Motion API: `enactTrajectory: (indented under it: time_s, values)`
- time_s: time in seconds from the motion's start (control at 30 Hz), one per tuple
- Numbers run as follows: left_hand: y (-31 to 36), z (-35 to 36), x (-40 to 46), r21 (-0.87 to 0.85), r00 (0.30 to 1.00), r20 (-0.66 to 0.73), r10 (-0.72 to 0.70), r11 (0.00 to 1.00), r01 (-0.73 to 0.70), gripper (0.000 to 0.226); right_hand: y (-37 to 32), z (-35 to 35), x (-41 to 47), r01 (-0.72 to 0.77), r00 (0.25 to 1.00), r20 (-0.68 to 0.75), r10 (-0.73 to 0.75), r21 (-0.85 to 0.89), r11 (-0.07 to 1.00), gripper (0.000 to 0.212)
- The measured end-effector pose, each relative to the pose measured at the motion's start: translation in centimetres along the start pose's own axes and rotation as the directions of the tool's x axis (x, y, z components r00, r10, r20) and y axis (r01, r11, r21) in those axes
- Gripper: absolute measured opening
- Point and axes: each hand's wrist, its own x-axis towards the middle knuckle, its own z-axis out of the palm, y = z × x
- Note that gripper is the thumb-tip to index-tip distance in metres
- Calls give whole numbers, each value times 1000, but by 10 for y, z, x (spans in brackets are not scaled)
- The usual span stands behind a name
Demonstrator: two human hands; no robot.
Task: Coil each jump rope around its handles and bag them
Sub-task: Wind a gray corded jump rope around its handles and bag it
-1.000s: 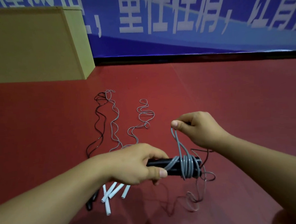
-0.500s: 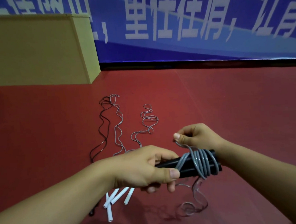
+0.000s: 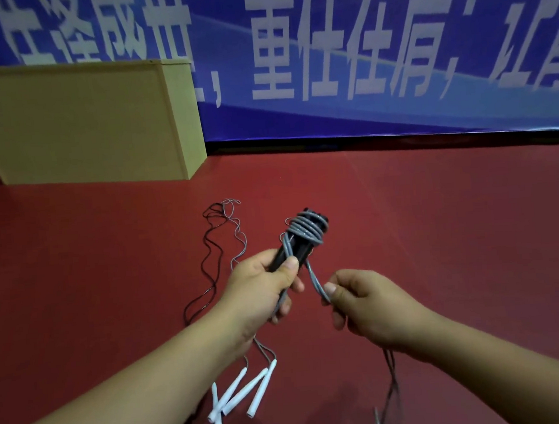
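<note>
The fingers (image 3: 284,271) of the left hand (image 3: 260,287) are curled round the lower end of a pair of black handles (image 3: 294,250), thumb pressed across the front, so the handles point up and away from the person. Several turns of grey rope (image 3: 306,231) are wound tightly round the upper end of the handles, one above another. From that coil a doubled strand runs down to the right hand (image 3: 366,306), whose thumb and forefinger pinch it just below and to the right of the left thumb; the other fingers of that hand are folded in. A dark cord (image 3: 390,379) hangs below the right wrist toward the floor.

Under the left forearm, four white handles (image 3: 241,391) lie on the red floor (image 3: 438,233), close together and fanned out, with thin grey cords leading up from them. Farther off on the floor, a black rope (image 3: 209,269) and a grey rope (image 3: 237,238) run in wavy lines side by side, their far ends tangled together. A tan box (image 3: 83,126) stands at the back left, beside a blue banner (image 3: 396,111) with large white characters along the wall.
</note>
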Motion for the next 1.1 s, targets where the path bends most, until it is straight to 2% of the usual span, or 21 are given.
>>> enactTrajectory:
  time_s: [0.07,0.17,0.3,0.43,0.53,0.67,0.83,0.93,1.1]
  values:
    - [-4,-3,5,111,997,-80,8,994,1,18,0,1,1,-36,999,-15,36,35,999,27]
    - [-7,-8,12,184,982,-189,-1,982,37,23,-1,-1,-2,-56,998,3,56,62,996,25]
    - [-15,-22,21,270,958,-286,-2,959,82,19,-1,-2,-9,-21,994,107,26,-56,998,10]
    - [-28,-34,28,378,943,-332,24,919,110,17,0,-2,-11,-31,998,41,39,-180,983,13]
    - [-35,-39,32,416,937,-348,9,897,146,17,-3,-2,-11,-56,997,46,67,-199,978,10]
    - [-41,-43,33,565,950,-313,-2,803,188,17,-8,-5,-15,-64,993,75,88,-273,960,19]
    - [-42,-43,29,720,969,-248,-10,667,191,15,-10,-8,-18,-43,996,61,60,-246,968,26]
    - [-42,-41,27,775,982,-187,-27,610,165,18,-11,-9,-18,-18,999,32,24,-166,986,25]
    - [-40,-31,22,858,996,-23,-83,510,62,14,-12,-13,-18,20,996,-80,-31,-127,992,23]
